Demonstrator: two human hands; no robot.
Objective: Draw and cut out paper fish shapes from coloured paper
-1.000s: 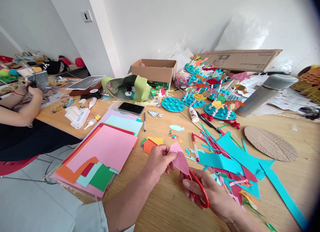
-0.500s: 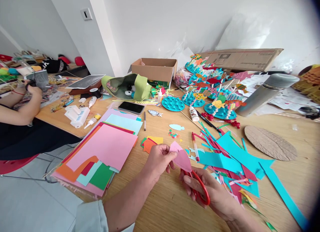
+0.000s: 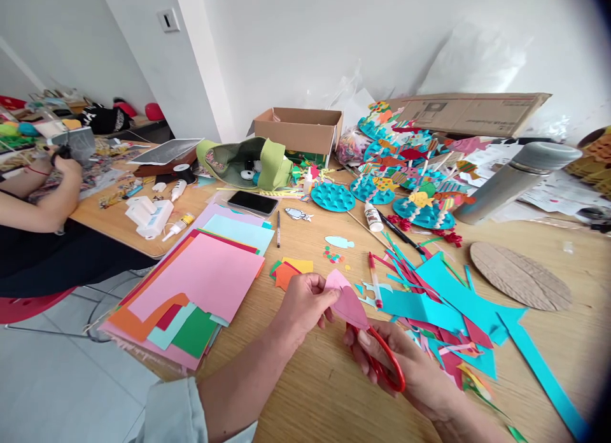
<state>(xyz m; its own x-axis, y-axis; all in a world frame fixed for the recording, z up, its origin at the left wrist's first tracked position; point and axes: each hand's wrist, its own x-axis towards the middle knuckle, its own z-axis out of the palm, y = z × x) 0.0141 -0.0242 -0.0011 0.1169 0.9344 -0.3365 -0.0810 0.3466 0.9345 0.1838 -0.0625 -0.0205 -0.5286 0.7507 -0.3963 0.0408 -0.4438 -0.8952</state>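
Note:
Pinched between thumb and fingers of my left hand (image 3: pixel 305 303) is a small piece of pink paper (image 3: pixel 351 305), with a drawn outline showing on it. My right hand (image 3: pixel 396 360) is closed around red-handled scissors (image 3: pixel 392 361), whose blades are hidden behind the paper's lower end. Just beyond the hands lie a pale blue fish cut-out (image 3: pixel 339 242), a few small coloured dots (image 3: pixel 333 255) and a red marker (image 3: pixel 375 281). Farther off rests a white paper fish (image 3: pixel 298 214) with drawn dark lines.
Stacked coloured paper (image 3: pixel 205 271) lies on the left. Turquoise paper strips (image 3: pixel 424 306) and scraps spread to the right, near a cardboard oval (image 3: pixel 518 275) and a grey bottle (image 3: pixel 520 182). Decorated blue discs (image 3: pixel 422 214) and a cardboard box (image 3: pixel 298 130) stand behind. Another person's arm (image 3: pixel 42 201) is far left.
The view has shifted slightly, so most things sit a little farther right. Both hands keep their hold on the pink paper and the scissors, with hardly any movement.

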